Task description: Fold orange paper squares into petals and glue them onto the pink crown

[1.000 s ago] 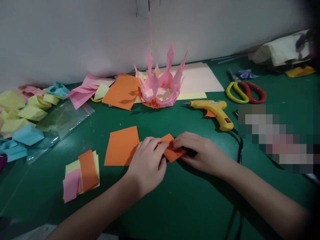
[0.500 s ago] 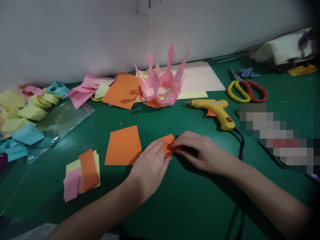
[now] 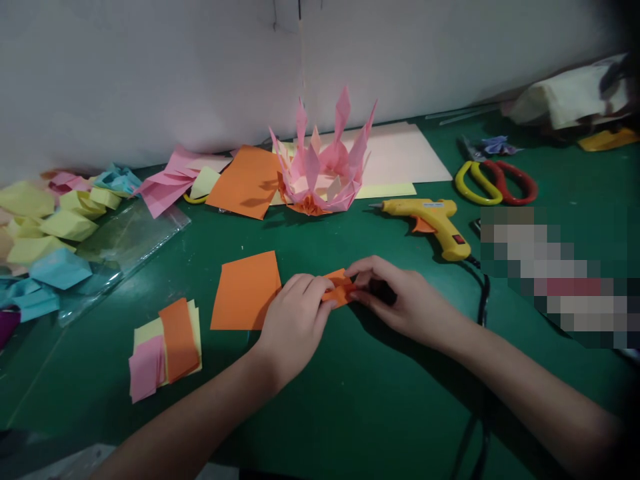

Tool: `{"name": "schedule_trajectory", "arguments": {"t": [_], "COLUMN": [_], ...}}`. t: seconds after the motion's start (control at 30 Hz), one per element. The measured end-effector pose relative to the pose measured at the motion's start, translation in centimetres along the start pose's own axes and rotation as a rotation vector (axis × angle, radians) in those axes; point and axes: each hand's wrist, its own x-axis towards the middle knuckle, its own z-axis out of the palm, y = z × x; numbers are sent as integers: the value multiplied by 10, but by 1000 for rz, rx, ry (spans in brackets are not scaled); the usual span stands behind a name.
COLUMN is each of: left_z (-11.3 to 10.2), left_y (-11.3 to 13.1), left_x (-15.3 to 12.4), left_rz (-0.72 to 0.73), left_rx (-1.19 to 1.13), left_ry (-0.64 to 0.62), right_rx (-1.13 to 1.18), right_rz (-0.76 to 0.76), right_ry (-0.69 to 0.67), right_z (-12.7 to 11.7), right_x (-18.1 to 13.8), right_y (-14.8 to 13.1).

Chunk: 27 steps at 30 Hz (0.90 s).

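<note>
A small folded piece of orange paper (image 3: 341,288) lies between my hands on the green table. My left hand (image 3: 296,319) grips its left end, fingers curled over it and thumb along the near edge. At the right end, my right hand (image 3: 393,290) pinches the paper between thumb and fingertips. Part of the paper is hidden under my left fingers. Just left of that hand lies a larger flat orange sheet (image 3: 245,293), its right edge partly covered by the hand.
A pink folded-paper crown (image 3: 313,167) stands at the back. Right of it are a yellow glue gun (image 3: 425,217) with a black cord and red-and-yellow scissors (image 3: 515,183). Paper strips (image 3: 181,343) lie at left, near folded paper pieces (image 3: 70,225) on a plastic sleeve (image 3: 133,247).
My left hand has shifted slightly left along the small orange paper, showing more of it. The fingers of my right hand have moved a little up and are bent more around its end.
</note>
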Motion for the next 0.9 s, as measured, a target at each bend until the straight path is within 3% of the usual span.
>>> {"name": "schedule_trajectory", "arguments": {"t": [0.23,0.6,0.9], "left_z": [-2,-6,-2], "left_y": [0,1,2], "left_x": [-1,0,2], "left_rz": [-77,46,16], "left_rx": [-93,31,96], "left_ry": [-11,-92,-107], "right_rx": [61,-129,-207], "right_rz": [27,-120,-144], "right_ry": [-55,-17,19], "right_z": [-5,-1,6], "right_x": [1,0,2], "right_y": [-4,11,11]}}
